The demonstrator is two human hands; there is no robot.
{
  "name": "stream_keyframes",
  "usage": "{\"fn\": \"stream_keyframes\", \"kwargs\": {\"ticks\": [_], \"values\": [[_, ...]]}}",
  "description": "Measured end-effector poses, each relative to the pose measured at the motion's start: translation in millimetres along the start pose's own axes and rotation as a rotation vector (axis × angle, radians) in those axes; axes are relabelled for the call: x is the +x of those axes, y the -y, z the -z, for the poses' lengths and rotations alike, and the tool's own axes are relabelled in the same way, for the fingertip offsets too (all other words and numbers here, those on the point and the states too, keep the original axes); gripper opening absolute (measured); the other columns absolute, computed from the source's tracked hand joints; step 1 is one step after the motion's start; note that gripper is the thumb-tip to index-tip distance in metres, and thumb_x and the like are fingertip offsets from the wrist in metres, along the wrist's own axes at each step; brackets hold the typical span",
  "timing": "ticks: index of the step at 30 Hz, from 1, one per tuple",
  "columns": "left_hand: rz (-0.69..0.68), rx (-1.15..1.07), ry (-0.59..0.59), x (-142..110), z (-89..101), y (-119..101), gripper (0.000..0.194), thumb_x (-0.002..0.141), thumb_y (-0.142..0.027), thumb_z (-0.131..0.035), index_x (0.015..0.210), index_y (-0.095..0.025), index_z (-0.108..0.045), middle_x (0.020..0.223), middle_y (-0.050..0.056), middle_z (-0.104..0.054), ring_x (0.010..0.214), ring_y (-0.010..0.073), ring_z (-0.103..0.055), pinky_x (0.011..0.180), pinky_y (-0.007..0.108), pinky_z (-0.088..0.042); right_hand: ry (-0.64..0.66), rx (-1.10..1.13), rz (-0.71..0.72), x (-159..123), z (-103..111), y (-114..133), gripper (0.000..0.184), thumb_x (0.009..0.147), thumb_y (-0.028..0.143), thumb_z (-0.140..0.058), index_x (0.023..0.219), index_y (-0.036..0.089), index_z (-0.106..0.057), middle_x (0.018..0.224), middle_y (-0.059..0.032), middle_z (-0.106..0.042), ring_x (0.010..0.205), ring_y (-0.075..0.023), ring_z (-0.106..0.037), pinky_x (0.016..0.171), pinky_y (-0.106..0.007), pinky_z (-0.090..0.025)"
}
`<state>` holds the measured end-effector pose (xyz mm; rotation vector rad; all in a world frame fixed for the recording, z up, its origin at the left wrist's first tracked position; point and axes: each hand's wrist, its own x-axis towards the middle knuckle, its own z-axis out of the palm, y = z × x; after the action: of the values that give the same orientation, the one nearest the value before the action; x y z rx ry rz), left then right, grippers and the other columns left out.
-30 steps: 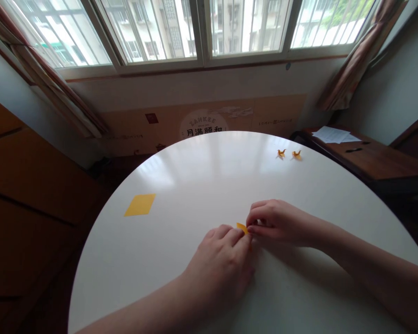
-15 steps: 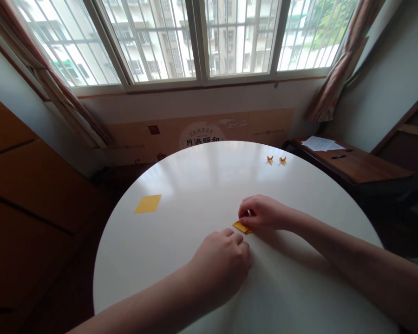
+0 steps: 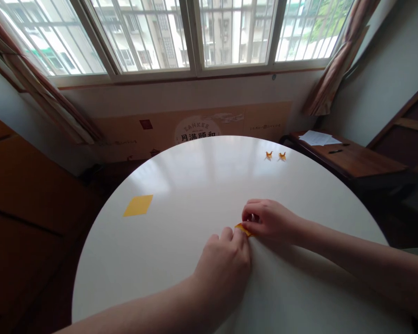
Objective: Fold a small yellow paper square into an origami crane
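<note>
A small folded piece of yellow origami paper [image 3: 243, 228] lies on the white round table [image 3: 181, 185], mostly covered by my fingers. My right hand [image 3: 266, 218] is closed on its right side, thumb and fingers pinching it. From the near left, my left hand [image 3: 226, 260] reaches in with bent fingers, its fingertips at the paper's left and near edge. What the left fingertips do under the hand is partly hidden. Further left lies a flat sheet of yellow paper [image 3: 138, 206], apart from both hands.
Two small folded paper cranes [image 3: 269, 155] stand near the table's far right edge. Beyond it is a wooden side table [image 3: 372, 160] with white papers [image 3: 318, 138] and a dark pen [image 3: 335, 151]. Barred windows [image 3: 230, 35] and curtains [image 3: 334, 74] are at the back.
My left hand has moved up to the folded paper, its fingers now touching it. The right hand keeps its pinch. The whole view has shifted slightly.
</note>
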<state>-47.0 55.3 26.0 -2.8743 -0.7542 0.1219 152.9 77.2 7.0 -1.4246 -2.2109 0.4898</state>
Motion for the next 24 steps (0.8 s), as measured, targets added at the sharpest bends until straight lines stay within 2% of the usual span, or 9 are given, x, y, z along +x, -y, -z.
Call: {"fn": "stream_keyframes", "kwargs": {"ticks": [4,8,15,19,24], "values": [[0.001,-0.05,-0.109,-1,-12.6,5,0.025,0.091,-0.015,-0.052,0.111,-0.01,-0.067,0.099,0.013,-0.067,0.084,0.0267,-0.062,0.059,0.035,-0.053,-0.013,0.086,0.133,-4,-1,-12,0.007,0.088,0.022,-0.066,0.083,0.018,-0.07,0.084,-0.0041,-0.067,0.069,-0.013,-0.06,0.064,-0.023,-0.046],[0.004,-0.066,-0.165,-2,-15.6,11,0.033,0.095,-0.018,-0.046,0.122,-0.008,-0.063,0.108,0.015,-0.069,0.092,0.0279,-0.063,0.063,0.036,-0.054,-0.016,0.167,0.241,-3,1,-20,0.011,0.093,0.023,-0.063,0.088,0.018,-0.072,0.087,-0.0065,-0.068,0.075,-0.0146,-0.063,0.069,-0.024,-0.049],[-0.026,-0.022,-0.237,-2,-19.6,18,0.041,0.098,-0.021,-0.037,0.127,-0.008,-0.062,0.123,0.015,-0.069,0.103,0.0299,-0.064,0.064,0.035,-0.054,0.031,0.173,0.295,-1,4,-24,0.013,0.095,0.021,-0.06,0.094,0.02,-0.073,0.087,-0.0062,-0.069,0.079,-0.0151,-0.063,0.071,-0.025,-0.049],[-0.045,0.003,-0.29,-4,-24.4,19,0.04,0.098,-0.021,-0.039,0.127,-0.008,-0.063,0.128,0.014,-0.067,0.113,0.0327,-0.062,0.066,0.036,-0.054,0.008,0.101,0.34,0,5,-26,0.015,0.097,0.021,-0.058,0.092,0.02,-0.072,0.086,-0.0058,-0.069,0.074,-0.015,-0.06,0.067,-0.026,-0.047],[-0.05,-0.003,-0.283,-5,-26.5,17,0.04,0.098,-0.021,-0.041,0.129,-0.007,-0.062,0.132,0.016,-0.064,0.117,0.0328,-0.06,0.069,0.037,-0.053,0.026,0.029,0.386,1,8,-27,0.017,0.098,0.022,-0.055,0.093,0.02,-0.071,0.085,-0.0053,-0.068,0.073,-0.0148,-0.058,0.066,-0.026,-0.046]]}}
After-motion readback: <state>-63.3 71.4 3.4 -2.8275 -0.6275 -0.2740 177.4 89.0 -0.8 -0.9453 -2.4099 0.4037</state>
